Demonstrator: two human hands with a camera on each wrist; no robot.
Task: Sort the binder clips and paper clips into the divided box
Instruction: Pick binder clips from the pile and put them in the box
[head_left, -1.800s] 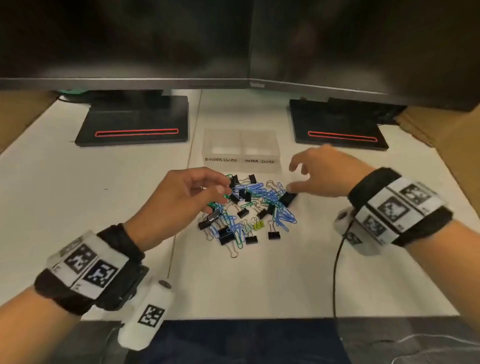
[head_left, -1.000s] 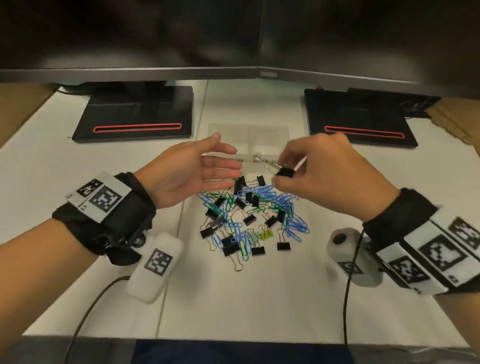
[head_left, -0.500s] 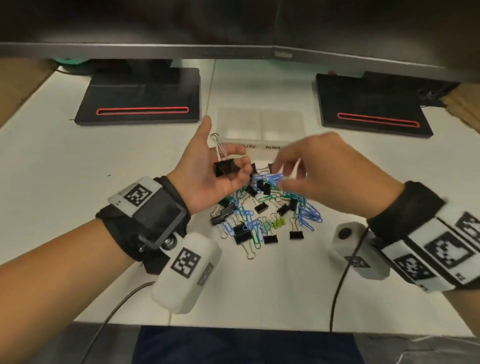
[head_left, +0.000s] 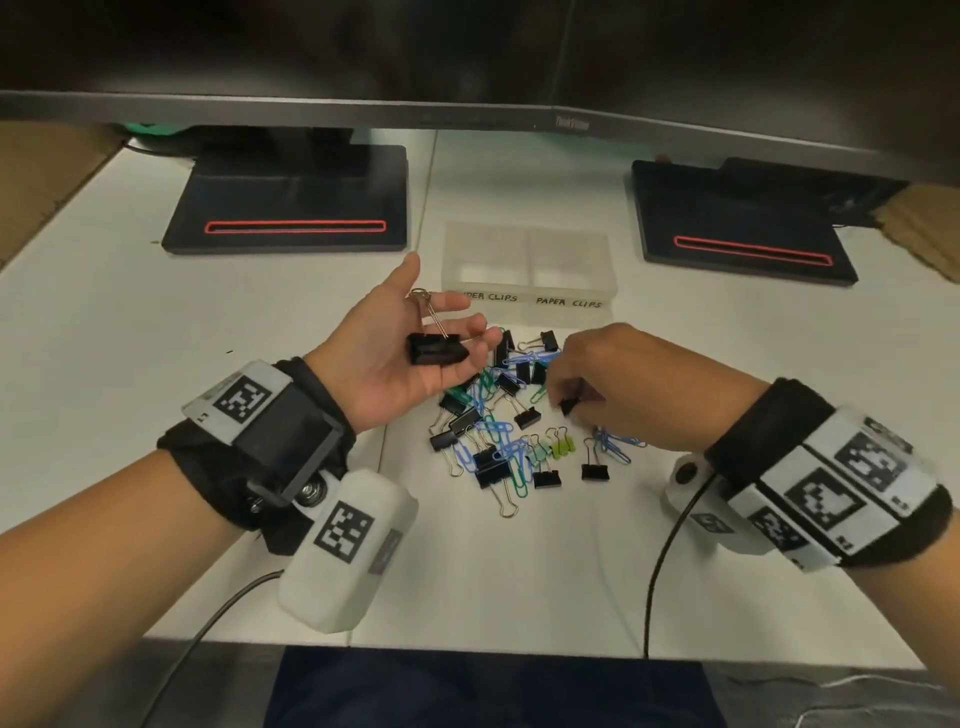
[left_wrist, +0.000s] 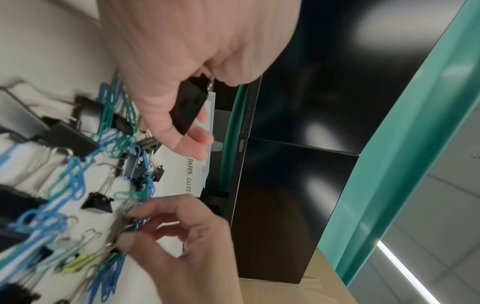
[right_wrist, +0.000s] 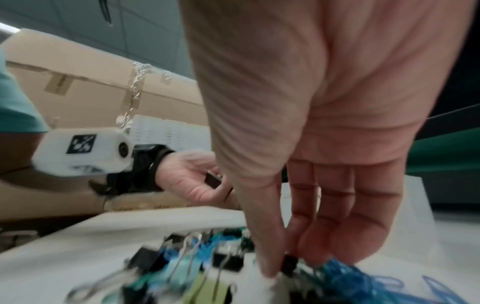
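A heap of black binder clips and blue and green paper clips (head_left: 498, 431) lies on the white table in front of a clear divided box (head_left: 524, 304). The box is labelled for binder clips on the left and paper clips on the right, and I see nothing in either compartment. My left hand (head_left: 451, 306) is palm up over the heap's left edge with its fingers relaxed. A large black binder clip (head_left: 435, 349) (left_wrist: 188, 107) lies on those fingers. My right hand (head_left: 571, 400) reaches down into the heap's right side. Its thumb and fingers pinch a small black binder clip (head_left: 567, 405) (right_wrist: 289, 265).
Two black monitor stands (head_left: 291, 208) (head_left: 743, 228) flank the box, and the monitors' lower edge (head_left: 467, 111) hangs over the back of the table. Cardboard (head_left: 924, 228) sits at the far right. A cable (head_left: 660, 561) runs from my right wrist over the table's front edge.
My right hand lifted the large binder clip from the heap and laid it in my upturned left palm. It then dropped back onto the heap and pinched a small clip.
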